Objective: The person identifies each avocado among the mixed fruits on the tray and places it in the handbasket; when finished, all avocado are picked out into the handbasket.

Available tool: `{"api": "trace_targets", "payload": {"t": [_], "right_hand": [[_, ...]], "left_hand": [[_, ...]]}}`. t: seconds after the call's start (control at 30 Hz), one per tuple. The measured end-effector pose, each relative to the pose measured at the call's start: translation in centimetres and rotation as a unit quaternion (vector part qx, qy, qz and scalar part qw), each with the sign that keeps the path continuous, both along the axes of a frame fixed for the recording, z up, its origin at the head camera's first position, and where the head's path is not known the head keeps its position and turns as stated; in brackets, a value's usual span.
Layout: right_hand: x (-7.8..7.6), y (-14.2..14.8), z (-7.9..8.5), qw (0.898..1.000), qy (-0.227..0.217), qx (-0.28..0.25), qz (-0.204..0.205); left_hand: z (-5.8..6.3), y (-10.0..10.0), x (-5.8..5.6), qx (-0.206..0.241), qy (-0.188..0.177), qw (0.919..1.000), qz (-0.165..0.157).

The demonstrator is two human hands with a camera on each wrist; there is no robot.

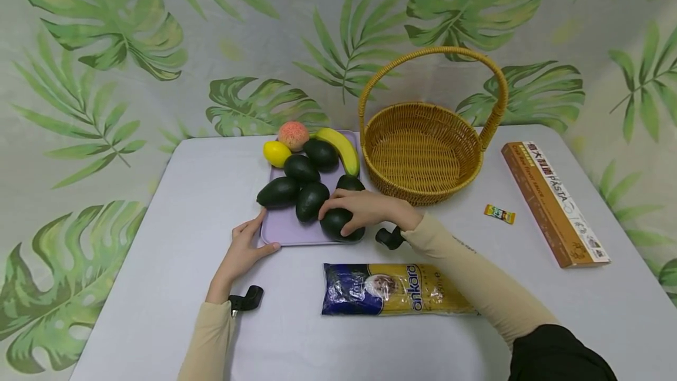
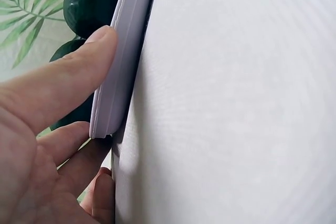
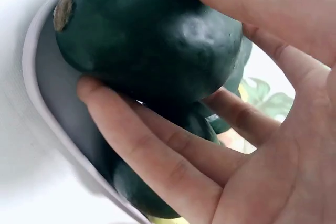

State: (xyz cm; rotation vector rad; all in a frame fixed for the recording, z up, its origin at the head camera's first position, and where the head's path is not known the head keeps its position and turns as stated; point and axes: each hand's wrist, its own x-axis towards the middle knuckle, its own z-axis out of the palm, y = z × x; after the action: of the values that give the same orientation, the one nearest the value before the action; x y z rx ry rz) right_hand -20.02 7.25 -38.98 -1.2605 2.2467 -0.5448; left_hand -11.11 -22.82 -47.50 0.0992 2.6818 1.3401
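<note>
A lilac tray (image 1: 285,234) holds several dark green avocados, a yellow lemon (image 1: 277,153), a pinkish peach (image 1: 293,136) and a banana (image 1: 341,149). At the tray's front right corner, my right hand (image 1: 365,207) grips one avocado (image 3: 142,35) from above, thumb on one side and fingers on the other. Another avocado (image 1: 350,183) lies just behind that hand, partly covered by it. My left hand (image 1: 245,251) holds the tray's front left corner, with the thumb (image 2: 89,61) along the front rim and the fingers at the left side.
Behind and right of the tray stands a wicker basket (image 1: 423,193) with a tall handle. A blue-and-yellow pasta packet (image 1: 396,290) lies in front, partly under the right forearm. Farther right are a small snack packet (image 1: 499,214) and a long pasta box (image 1: 552,204).
</note>
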Motion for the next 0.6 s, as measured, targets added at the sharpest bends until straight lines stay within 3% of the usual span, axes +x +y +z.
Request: {"api": "trace_targets", "payload": {"t": [0.07, 0.17, 0.37, 0.5, 0.6], "right_hand": [[-0.1, 0.3, -0.2, 1.000, -0.014, -0.022, -0.001], [-0.5, 1.1, -0.4, 0.995, -0.071, -0.069, -0.002], [-1.5, 2.8, -0.6, 0.967, -0.200, -0.155, -0.018], [-2.2, 3.9, -0.1, 0.950, -0.235, -0.201, -0.038], [-2.7, 5.0, 0.8, 0.942, -0.234, -0.230, -0.067]], "left_hand": [[0.0, 0.0, 0.0, 0.003, 0.001, 1.0000, 0.001], [-0.1, 0.0, 0.0, 0.006, 0.003, 1.0000, 0.002], [-0.1, 0.0, 0.1, 0.011, -0.002, 0.9999, 0.005], [0.0, 0.1, 0.1, 0.013, -0.001, 0.9999, 0.006], [0.1, 0.1, 0.1, 0.013, 0.001, 0.9999, 0.006]]}}
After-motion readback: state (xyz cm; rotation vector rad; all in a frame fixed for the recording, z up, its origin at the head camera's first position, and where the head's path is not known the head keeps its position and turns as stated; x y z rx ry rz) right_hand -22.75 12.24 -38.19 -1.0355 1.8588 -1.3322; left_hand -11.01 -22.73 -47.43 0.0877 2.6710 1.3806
